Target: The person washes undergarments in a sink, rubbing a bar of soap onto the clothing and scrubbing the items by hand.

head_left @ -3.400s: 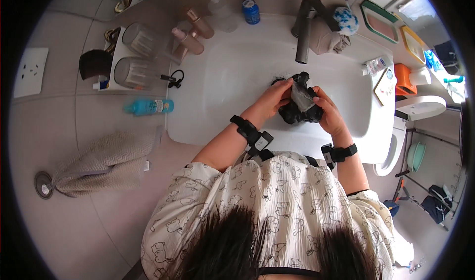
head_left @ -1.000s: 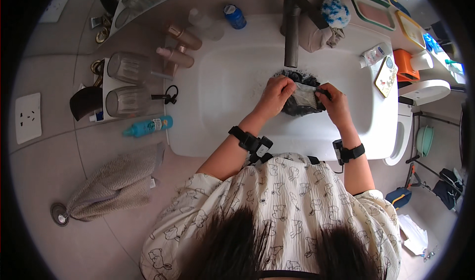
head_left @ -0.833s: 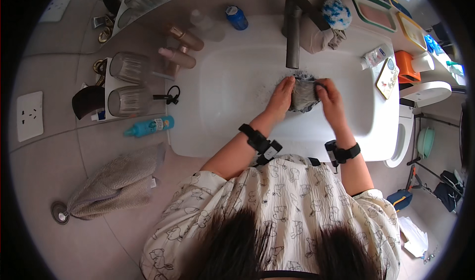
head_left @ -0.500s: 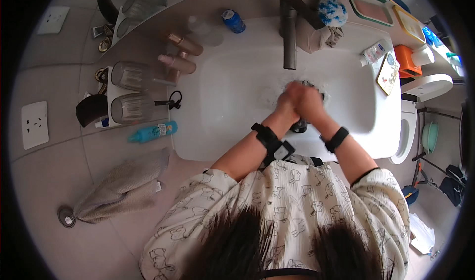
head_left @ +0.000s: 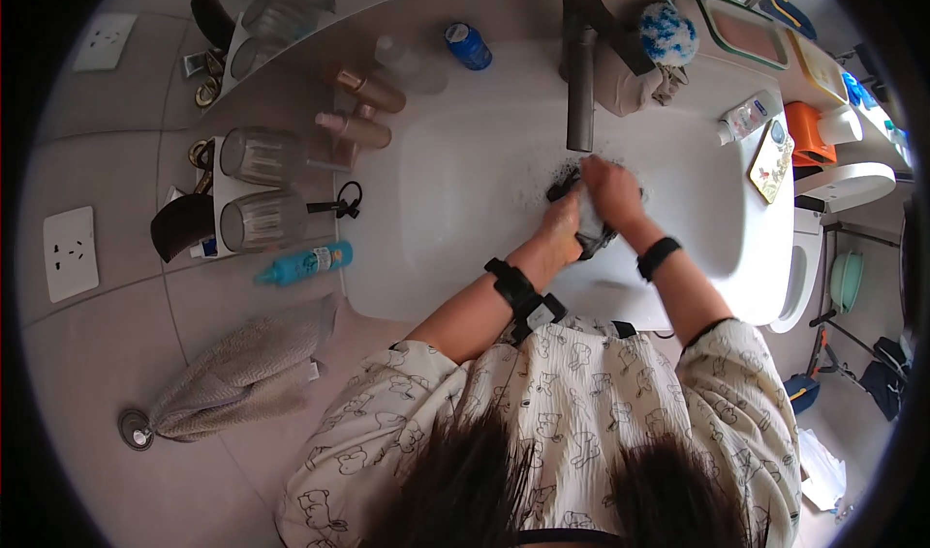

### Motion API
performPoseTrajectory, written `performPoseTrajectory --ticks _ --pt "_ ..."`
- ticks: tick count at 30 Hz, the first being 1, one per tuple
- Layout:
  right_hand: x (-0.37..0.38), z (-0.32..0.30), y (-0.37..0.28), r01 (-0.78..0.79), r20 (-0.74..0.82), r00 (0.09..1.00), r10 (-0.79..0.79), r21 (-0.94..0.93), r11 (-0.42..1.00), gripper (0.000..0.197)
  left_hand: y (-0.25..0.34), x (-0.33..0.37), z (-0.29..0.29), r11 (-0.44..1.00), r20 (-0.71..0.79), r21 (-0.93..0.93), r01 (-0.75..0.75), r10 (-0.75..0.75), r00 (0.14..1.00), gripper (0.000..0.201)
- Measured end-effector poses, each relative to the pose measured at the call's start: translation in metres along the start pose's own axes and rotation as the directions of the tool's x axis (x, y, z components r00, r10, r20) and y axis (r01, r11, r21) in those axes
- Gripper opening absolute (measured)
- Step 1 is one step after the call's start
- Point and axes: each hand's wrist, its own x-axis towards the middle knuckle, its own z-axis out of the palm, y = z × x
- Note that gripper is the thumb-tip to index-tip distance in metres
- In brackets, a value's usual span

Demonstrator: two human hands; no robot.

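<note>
Both my hands are over the white sink [head_left: 455, 219], just below the spout of the dark grey tap [head_left: 579, 93]. A dark wet cloth [head_left: 595, 244] with white suds on it is bunched between them. My left hand [head_left: 559, 226] is closed round the cloth from the left. My right hand [head_left: 612, 194] presses on it from the right, its fingers curled and slightly blurred. Dark ends of the cloth stick out above and below the hands. Splashes and bubbles lie on the basin around them. The cloth's exact kind cannot be made out.
Pink bottles [head_left: 363, 126] and a blue jar [head_left: 467, 46] stand on the sink's back left. A blue-white pom-pom scrubber [head_left: 668, 34] is beside the tap. At the right rim lie a white tube [head_left: 746, 118] and a patterned phone [head_left: 771, 162]. A towel [head_left: 247, 374] hangs at left.
My hands have drawn slightly apart, and more of the dark cloth and its suds shows between them. The whole view has shifted a little.
</note>
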Motion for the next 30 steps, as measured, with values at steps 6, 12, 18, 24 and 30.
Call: performPoseTrajectory --ticks 6,12,18,24,30 --pt "0.053 0.034 0.079 -0.26 -0.016 0.96 0.28 0.327 0.909 0.04 0.066 0.062 -0.063 0.347 0.099 0.901 -0.262 0.423 0.901 0.042" --pt "0.026 0.056 0.044 -0.217 0.174 0.949 0.262 -0.241 0.946 0.034 0.014 0.062 -0.062 -0.607 0.465 0.777 -0.165 0.378 0.801 0.054" --pt "0.04 0.024 0.049 -0.029 0.125 0.99 0.069 -0.3 0.953 0.043 0.044 0.073 -0.112 0.009 0.185 0.977 -0.213 0.464 0.866 0.055" --pt "0.008 0.093 0.046 -0.163 0.165 0.977 0.132 0.192 0.968 0.034 0.041 0.034 -0.06 0.979 -0.162 0.158 0.127 -0.101 0.982 0.084" --pt "-0.022 0.027 -0.095 0.064 0.209 0.967 -0.146 0.358 0.932 0.03 0.049 0.039 -0.094 0.984 0.118 -0.178 0.031 -0.01 0.993 0.063"
